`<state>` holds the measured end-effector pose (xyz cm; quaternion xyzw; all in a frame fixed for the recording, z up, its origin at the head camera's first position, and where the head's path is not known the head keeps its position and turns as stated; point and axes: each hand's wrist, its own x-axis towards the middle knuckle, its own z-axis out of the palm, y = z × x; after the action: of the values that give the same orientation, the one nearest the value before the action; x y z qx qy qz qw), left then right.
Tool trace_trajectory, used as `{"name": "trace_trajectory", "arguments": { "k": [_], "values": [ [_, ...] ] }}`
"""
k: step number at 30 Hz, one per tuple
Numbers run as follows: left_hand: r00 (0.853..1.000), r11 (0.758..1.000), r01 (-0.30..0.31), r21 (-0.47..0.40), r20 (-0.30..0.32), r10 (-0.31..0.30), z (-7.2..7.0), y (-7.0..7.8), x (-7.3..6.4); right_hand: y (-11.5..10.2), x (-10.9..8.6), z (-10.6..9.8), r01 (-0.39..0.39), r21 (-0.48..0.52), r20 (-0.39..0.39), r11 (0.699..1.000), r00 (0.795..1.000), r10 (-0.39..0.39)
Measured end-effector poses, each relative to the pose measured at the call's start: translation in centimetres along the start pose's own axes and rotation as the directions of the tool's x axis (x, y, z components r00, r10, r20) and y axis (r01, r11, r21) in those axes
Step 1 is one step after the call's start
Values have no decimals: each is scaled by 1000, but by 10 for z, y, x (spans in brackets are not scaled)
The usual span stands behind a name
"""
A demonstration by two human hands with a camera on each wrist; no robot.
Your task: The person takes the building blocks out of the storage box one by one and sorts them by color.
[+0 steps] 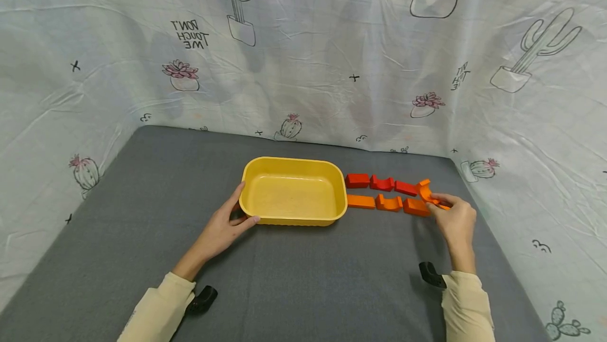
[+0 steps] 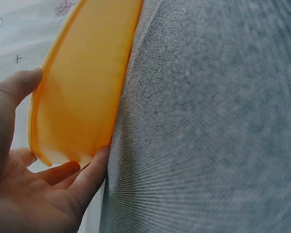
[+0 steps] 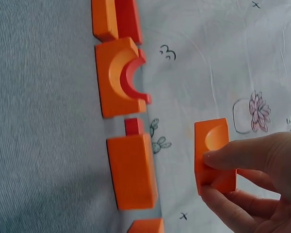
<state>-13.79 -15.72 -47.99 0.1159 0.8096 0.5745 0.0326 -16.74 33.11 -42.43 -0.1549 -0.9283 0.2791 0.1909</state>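
My left hand [image 1: 224,230] grips the left end of a yellow rectangular tub [image 1: 293,221], thumb and fingers spread around its near-left corner. In the left wrist view the fingertips reach the tub's wall [image 2: 82,97] and its lower edge. At the right, my right hand [image 1: 456,222] pinches an orange block with a curved notch [image 3: 214,178] between thumb and fingers. It is raised over the right end of the block rows. Under that hand lies another orange block [image 1: 443,206], mostly hidden by the fingers.
Beside the tub's right side runs a row of red blocks: a rectangular one [image 1: 358,181], a notched one [image 1: 382,183] and a flat one [image 1: 406,188]. Nearer are orange blocks: flat [image 1: 361,202], notched [image 1: 389,204] and rectangular [image 1: 415,207]. A patterned white sheet [image 1: 303,57] surrounds the grey table [image 1: 303,273].
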Motion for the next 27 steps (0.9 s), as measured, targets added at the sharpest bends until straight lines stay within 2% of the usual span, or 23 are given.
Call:
{"name": "trace_trajectory", "arguments": {
  "k": [17, 27],
  "values": [
    [1000, 1000, 5, 15, -5, -5, 0, -1, 1, 32, 6, -21, -131, -6, -3, 991, 991, 131],
    [1000, 999, 13, 29, -5, -13, -1, -3, 2, 43, 3, -14, -87, -15, -92, 996, 992, 86]
  ]
}}
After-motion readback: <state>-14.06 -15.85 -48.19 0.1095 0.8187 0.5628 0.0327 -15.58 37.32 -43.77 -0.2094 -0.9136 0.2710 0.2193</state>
